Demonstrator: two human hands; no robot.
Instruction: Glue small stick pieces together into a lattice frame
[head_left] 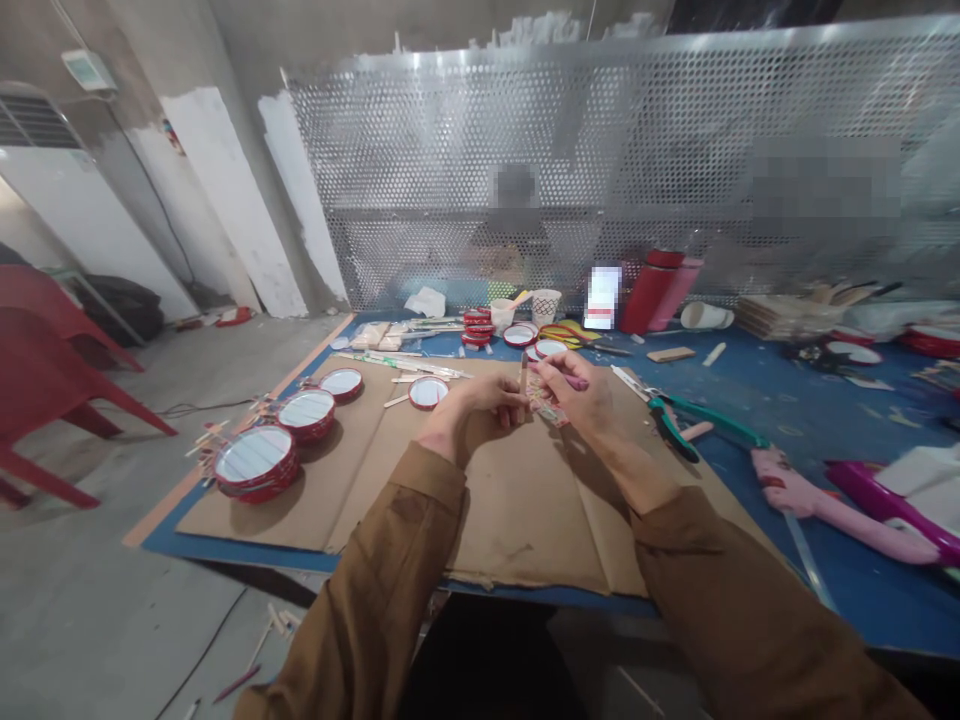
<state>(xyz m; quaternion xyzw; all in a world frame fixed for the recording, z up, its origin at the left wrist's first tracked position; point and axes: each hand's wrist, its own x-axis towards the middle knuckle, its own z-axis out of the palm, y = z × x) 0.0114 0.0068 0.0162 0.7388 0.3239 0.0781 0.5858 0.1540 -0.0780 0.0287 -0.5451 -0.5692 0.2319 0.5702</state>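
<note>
Over the cardboard sheet, my left hand pinches a narrow flat wooden stick, which stands roughly upright. My right hand is closed around a slim purple pen-like tool, close to the stick; its tip is hidden by the fingers. Beneath the right hand lies a small patterned piece, partly covered. Just beyond the left hand sits a round red-rimmed tin with a pale top. Stacks of similar tins stand at the left, with wooden sticks beside them.
Green-handled pliers and a pink glue gun lie to the right on the blue table. Paper cups, a lit phone and a red bottle line the back, before a perforated metal panel. A red chair stands left.
</note>
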